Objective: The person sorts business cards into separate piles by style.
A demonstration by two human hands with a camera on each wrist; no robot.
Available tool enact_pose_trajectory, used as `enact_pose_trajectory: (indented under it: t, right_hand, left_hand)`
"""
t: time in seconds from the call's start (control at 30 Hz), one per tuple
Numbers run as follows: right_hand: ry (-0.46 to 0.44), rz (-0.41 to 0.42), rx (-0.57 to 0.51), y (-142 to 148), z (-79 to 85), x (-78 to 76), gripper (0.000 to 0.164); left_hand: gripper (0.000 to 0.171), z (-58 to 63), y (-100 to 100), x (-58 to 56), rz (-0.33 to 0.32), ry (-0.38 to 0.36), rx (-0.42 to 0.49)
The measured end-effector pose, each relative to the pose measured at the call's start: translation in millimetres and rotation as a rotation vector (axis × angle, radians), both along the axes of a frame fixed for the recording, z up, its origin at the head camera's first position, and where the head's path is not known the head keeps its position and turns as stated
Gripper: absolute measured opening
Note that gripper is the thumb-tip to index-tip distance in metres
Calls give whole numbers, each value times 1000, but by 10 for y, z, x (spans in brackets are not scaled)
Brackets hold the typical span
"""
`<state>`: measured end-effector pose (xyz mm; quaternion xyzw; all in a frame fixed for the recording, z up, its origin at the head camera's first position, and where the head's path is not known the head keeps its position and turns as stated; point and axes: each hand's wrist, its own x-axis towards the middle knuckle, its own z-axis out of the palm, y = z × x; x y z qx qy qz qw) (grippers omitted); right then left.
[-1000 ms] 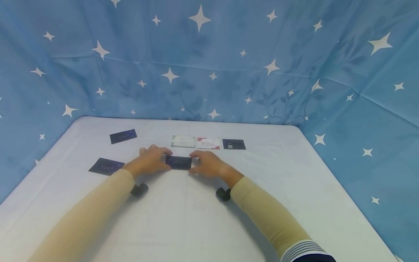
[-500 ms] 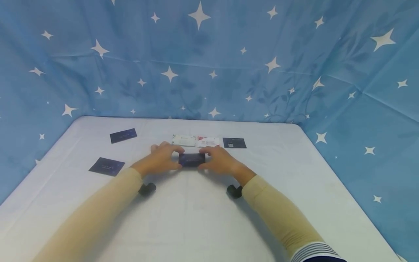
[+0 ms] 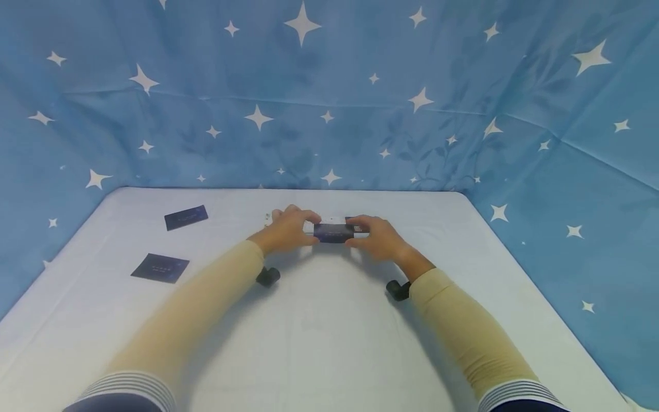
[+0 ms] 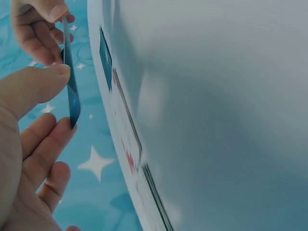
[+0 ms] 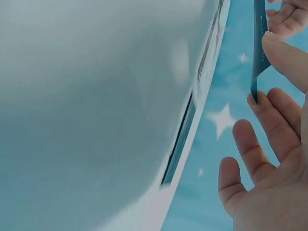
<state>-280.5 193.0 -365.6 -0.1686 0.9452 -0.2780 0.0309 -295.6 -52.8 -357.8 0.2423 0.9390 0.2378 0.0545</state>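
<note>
A dark navy business card (image 3: 333,233) is held up off the table between both hands. My left hand (image 3: 291,230) pinches its left end between thumb and fingertip, and my right hand (image 3: 381,238) pinches its right end the same way. In the left wrist view the card (image 4: 72,94) looks edge-on and slightly bent, clear of the tabletop. Beyond it lies a row of cards: a white one with red print (image 4: 126,132), another white one (image 4: 153,207) and a dark one (image 5: 182,137). From the head view, the hands and held card mostly hide this row.
Two more dark navy cards lie on the left of the white table (image 3: 319,343): one toward the back (image 3: 186,217), one nearer (image 3: 160,268). A blue star-patterned curtain (image 3: 329,103) hangs right behind the table's back edge. Dark wrist devices (image 3: 269,277) sit below both wrists.
Both hands have carried the navy card right and away from me, from near the table's middle to in front of the row of cards. The two left-hand cards stay put.
</note>
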Motion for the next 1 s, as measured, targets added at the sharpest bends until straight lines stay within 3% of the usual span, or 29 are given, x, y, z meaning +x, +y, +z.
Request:
enact_pose_trajectory:
  t: [0.23, 0.4, 0.53, 0.73, 1.0]
  right_hand:
    - [-27, -53, 30, 339, 29, -168, 55]
    - [-85, -99, 14, 517, -31, -285, 56]
    - [-131, -139, 19, 599, -86, -374, 56]
    - [-144, -143, 43, 617, -128, -488, 55]
    - [-175, -155, 101, 611, -149, -570, 54]
  left_hand:
    - [54, -98, 431, -286, -24, 21, -12]
    - [53, -146, 665, -420, -12, 8, -4]
    - [52, -161, 782, -468, 5, -1, 12]
    - [50, -225, 864, -527, 36, 35, -55]
    - [49, -282, 948, -527, 76, 32, -83]
